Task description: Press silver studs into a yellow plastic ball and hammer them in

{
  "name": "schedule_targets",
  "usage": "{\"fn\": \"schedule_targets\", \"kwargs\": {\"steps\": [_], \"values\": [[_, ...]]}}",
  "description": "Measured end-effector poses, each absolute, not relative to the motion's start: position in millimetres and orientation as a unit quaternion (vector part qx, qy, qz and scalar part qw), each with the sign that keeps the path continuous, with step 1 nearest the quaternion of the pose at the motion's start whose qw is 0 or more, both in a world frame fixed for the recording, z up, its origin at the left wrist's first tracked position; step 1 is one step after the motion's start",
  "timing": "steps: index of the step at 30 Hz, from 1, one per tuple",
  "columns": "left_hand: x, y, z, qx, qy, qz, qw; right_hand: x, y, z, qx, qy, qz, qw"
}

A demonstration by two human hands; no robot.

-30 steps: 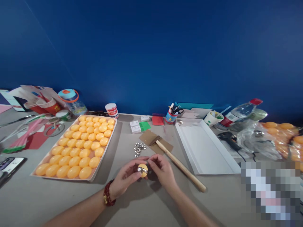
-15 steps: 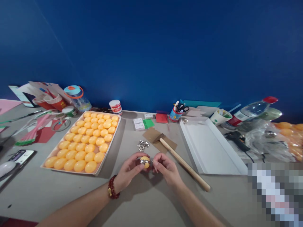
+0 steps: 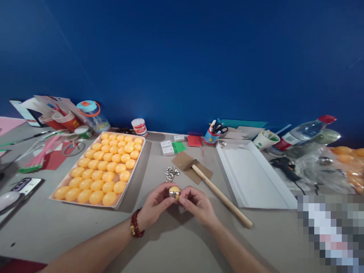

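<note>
An orange ping-pong ball (image 3: 174,189) with shiny silver pieces round its middle sits between the thumb and fingers of my left hand (image 3: 158,201), which wears a dark red bead bracelet. The fingertips of my right hand (image 3: 196,203) are pinched together against the ball's right side. Whatever they hold, if anything, is too small to make out. Just beyond the ball lies a little heap of silver pieces (image 3: 172,173) on the table. To the right, a hammer (image 3: 224,198) with a wooden handle rests with its head on brown cardboard (image 3: 183,161).
On the left stands a shallow box (image 3: 116,204) filled with orange balls. A white tray (image 3: 250,170) is on the right, beside a glue gun (image 3: 287,168) and a plastic bottle (image 3: 301,132). Small white boxes (image 3: 167,148), a pen cup (image 3: 211,137) and a tub (image 3: 139,127) line the back.
My right fingertips have moved left, from a small gap beside the ball to touching it. The ball has turned slightly in my left hand, showing a broader silver patch.
</note>
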State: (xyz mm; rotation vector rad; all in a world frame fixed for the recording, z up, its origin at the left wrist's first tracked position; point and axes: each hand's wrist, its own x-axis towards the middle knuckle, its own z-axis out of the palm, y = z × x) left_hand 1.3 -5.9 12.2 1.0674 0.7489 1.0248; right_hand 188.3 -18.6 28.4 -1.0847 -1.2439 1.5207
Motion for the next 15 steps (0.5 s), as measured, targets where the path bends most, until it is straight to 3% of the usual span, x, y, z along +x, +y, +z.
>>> {"fn": "schedule_targets", "kwargs": {"steps": [15], "values": [[0.6, -4.5, 10.3, 0.486, 0.345, 0.457, 0.66, 187.1, -18.5, 27.3, -0.446, -0.501, 0.603, 0.432]]}}
